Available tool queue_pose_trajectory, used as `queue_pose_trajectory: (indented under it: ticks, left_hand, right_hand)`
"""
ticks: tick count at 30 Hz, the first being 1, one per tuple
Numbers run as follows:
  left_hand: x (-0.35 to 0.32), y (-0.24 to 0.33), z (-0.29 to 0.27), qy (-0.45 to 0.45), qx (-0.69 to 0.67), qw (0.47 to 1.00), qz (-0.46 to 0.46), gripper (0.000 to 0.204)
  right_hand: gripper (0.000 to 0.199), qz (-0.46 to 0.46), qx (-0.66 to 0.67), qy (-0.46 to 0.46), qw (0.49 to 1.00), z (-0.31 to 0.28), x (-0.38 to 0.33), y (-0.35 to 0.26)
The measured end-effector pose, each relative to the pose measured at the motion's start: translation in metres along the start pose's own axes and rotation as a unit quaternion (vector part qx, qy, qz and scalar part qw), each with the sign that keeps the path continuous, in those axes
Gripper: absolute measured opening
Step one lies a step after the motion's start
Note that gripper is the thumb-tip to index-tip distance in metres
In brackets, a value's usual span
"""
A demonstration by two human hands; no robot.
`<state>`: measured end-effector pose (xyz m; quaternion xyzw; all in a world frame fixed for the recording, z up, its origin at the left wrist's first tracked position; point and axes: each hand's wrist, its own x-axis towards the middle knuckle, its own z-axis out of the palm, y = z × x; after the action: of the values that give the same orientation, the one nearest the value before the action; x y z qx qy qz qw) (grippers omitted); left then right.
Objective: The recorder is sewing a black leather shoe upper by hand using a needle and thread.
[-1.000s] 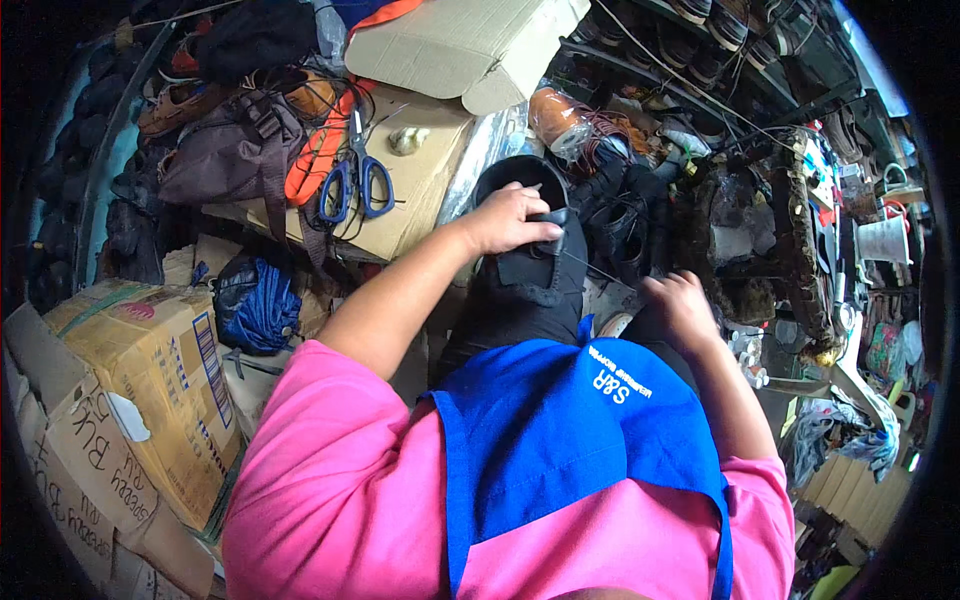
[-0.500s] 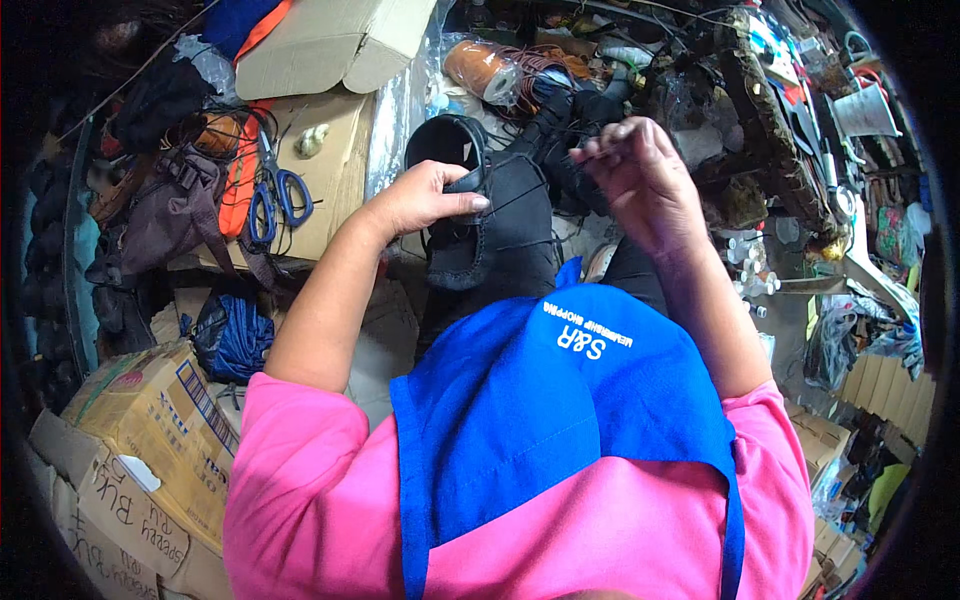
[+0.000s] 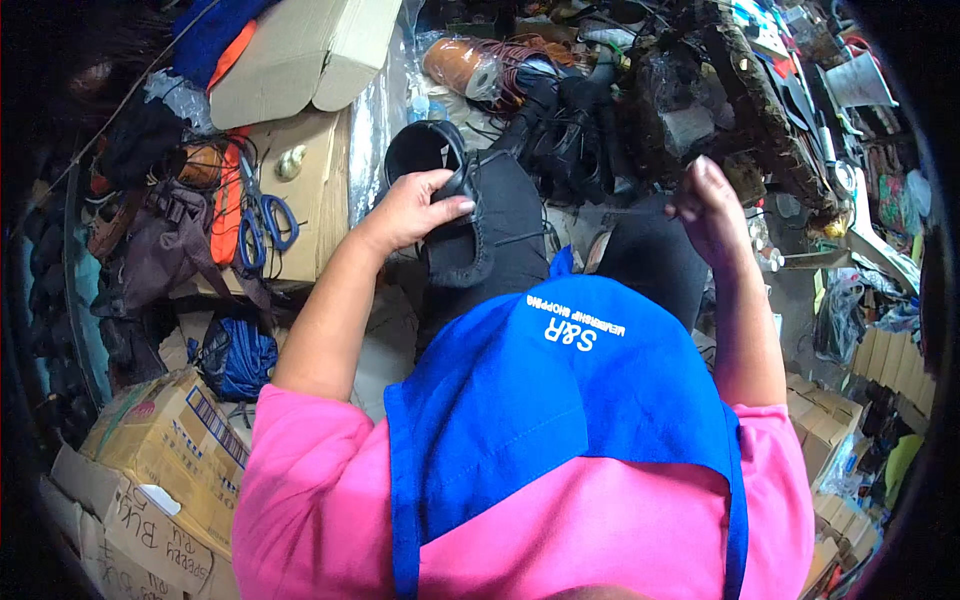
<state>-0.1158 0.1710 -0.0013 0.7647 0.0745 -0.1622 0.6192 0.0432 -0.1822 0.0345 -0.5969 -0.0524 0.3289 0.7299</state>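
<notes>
A black shoe (image 3: 458,255) rests on my left thigh, its opening toward the far side and stitches along its edge. My left hand (image 3: 412,212) grips the shoe's side, thumb on the outside and fingers curled over the rim. Off to the right, my right hand (image 3: 712,208) is closed in a fist, raised above my right knee. A thin thread (image 3: 590,211) runs faintly from the shoe's edge toward that fist. A dark cord (image 3: 520,237) lies across my left thigh beside the shoe.
Blue-handled scissors (image 3: 265,228) lie on cardboard at the left. An orange thread spool (image 3: 458,68) and several black shoes (image 3: 570,145) sit ahead. A rough dark wooden frame (image 3: 765,110) stands at the right. A cardboard box (image 3: 170,450) is near my left elbow.
My right hand has moved right and closed from loosely curled fingers into a fist. My left hand still holds the shoe; the whole view has shifted slightly.
</notes>
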Motion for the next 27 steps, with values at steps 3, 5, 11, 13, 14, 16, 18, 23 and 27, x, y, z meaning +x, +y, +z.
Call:
queue_pose_trajectory:
  ticks: [3,5,11,13,14,16,18,23,27]
  left_hand:
    - [-0.009,0.010,-0.004,0.023,0.067,0.997,0.013,0.020]
    - [-0.017,0.023,-0.009,0.020,0.104,0.994,0.012,0.020]
    - [-0.041,0.075,0.008,0.015,-0.106,0.994,0.012,0.012]
    - [-0.043,0.088,0.017,0.011,-0.120,0.993,0.012,0.013]
    - [-0.045,0.091,0.019,0.016,-0.142,0.990,0.020,0.013]
    - [-0.047,0.094,0.021,0.024,-0.173,0.984,0.030,0.015]
    - [-0.047,0.091,0.022,0.044,-0.204,0.977,0.037,0.014]
    - [-0.024,0.087,0.033,0.127,-0.183,0.974,0.051,0.013]
    - [0.013,0.073,0.037,0.245,-0.071,0.964,0.075,0.028]
  right_hand:
    - [0.029,0.057,-0.332,0.003,0.942,-0.038,-0.007,-0.002]
    - [0.033,-0.047,-0.437,0.060,0.896,-0.032,-0.011,-0.007]
    - [0.027,-0.333,-0.477,-0.125,0.803,0.104,0.005,-0.015]
    - [0.026,-0.413,-0.495,-0.157,0.748,0.128,0.016,0.000]
    - [0.026,-0.419,-0.491,-0.146,0.750,0.139,0.021,0.006]
    - [0.024,-0.443,-0.505,-0.129,0.729,0.142,0.029,0.014]
    - [0.023,-0.468,-0.518,-0.077,0.712,0.140,0.032,0.009]
    - [0.012,-0.400,-0.241,0.134,0.874,0.119,0.060,-0.009]
    - [0.033,-0.210,0.189,-0.125,0.951,0.145,0.029,-0.036]
